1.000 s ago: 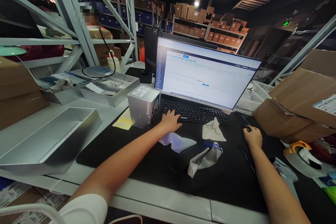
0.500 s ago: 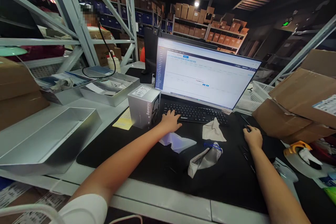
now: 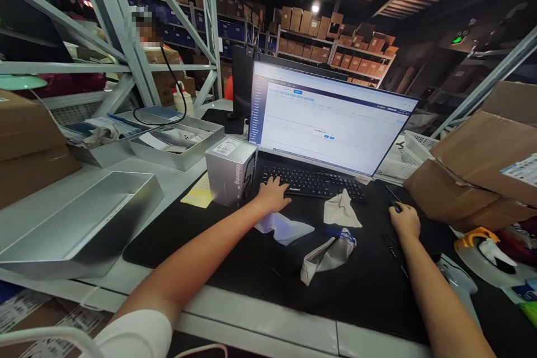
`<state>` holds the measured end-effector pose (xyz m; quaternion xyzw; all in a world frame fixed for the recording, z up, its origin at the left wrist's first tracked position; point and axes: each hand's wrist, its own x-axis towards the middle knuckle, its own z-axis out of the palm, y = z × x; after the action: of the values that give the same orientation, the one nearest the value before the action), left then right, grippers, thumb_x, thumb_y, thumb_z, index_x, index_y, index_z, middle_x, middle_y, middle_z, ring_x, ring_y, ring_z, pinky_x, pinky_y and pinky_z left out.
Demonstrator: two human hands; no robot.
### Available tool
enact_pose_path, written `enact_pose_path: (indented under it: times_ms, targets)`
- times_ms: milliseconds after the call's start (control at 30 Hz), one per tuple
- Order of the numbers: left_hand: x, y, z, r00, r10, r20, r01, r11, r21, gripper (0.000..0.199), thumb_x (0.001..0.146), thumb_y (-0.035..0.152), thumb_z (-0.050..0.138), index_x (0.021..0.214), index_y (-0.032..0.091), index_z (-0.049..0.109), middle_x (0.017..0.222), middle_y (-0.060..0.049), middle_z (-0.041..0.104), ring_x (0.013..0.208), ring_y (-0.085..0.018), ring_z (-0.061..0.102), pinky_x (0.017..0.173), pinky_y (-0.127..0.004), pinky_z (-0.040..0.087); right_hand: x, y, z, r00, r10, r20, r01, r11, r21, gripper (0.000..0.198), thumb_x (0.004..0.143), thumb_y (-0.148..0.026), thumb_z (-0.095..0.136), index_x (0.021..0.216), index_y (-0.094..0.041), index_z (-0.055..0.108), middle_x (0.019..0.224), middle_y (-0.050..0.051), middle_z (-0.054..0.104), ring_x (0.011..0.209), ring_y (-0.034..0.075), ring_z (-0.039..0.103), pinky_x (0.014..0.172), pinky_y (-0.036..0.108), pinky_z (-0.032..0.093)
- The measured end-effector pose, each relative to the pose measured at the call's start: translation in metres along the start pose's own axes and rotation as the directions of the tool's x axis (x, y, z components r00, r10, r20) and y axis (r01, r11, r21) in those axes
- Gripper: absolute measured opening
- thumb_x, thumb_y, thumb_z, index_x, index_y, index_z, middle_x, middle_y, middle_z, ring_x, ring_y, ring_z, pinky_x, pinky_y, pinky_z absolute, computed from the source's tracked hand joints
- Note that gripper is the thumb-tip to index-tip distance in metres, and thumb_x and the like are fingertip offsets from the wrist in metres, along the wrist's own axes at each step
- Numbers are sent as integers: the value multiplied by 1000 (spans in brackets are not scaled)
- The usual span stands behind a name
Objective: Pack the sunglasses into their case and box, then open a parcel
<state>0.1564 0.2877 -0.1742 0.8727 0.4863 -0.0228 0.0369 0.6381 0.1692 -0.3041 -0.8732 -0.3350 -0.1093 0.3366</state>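
My left hand point(image 3: 273, 196) rests with spread fingers on the left end of the black keyboard point(image 3: 312, 182). At the right, my right hand point(image 3: 405, 219) is curled over a dark computer mouse point(image 3: 396, 208), mostly hidden under the fingers. Behind the keyboard stands a lit monitor point(image 3: 327, 117) with a small dialog and two blue buttons. A silver box point(image 3: 229, 173) with a white label sits left of my left hand. Below the keyboard lie a translucent white sheet point(image 3: 287, 227), a beige cloth piece point(image 3: 340, 210) and a grey cloth pouch point(image 3: 329, 257) with a blue cord.
An open silver tray point(image 3: 84, 224) lies at the left, with filled silver trays point(image 3: 178, 145) behind it. Cardboard boxes point(image 3: 478, 162) and a tape roll point(image 3: 474, 238) stand at the right. Beyond the metal frame point(image 3: 121, 28), a person is partly visible.
Both hands stay in place on the keyboard and the mouse. The whole view has shifted very slightly; nothing on the desk has visibly moved.
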Motion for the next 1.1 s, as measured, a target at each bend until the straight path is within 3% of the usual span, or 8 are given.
enact_pose_path:
  times_ms: [733, 833, 1100]
  targets:
    - [0, 1, -1, 1000, -1, 0, 1, 1000, -3, 67, 102, 55, 50, 161, 24, 40, 172, -18, 23, 159, -41, 20, 120, -62, 33, 2, 3, 1, 1000, -18, -23, 18, 1000, 5, 54, 88, -41, 52, 128, -15, 75, 136, 17, 60, 117, 32, 60, 106, 45, 48]
    - [0, 1, -1, 1000, -2, 4, 2, 1000, 1, 67, 103, 55, 49, 162, 24, 39, 172, -17, 22, 159, -41, 19, 121, -62, 32, 0, 0, -1, 998, 4, -65, -4, 1000, 6, 56, 88, -40, 51, 132, -14, 73, 139, 17, 59, 120, 33, 59, 108, 45, 47]
    - [1, 0, 0, 1000, -3, 1, 3, 1000, 2, 68, 102, 55, 50, 161, 23, 40, 172, -18, 23, 158, -41, 20, 120, -62, 33, -2, -2, -3, 998, 55, -14, -55, 998, -24, 53, 90, -40, 53, 132, -16, 73, 136, 18, 59, 115, 34, 62, 104, 47, 50]
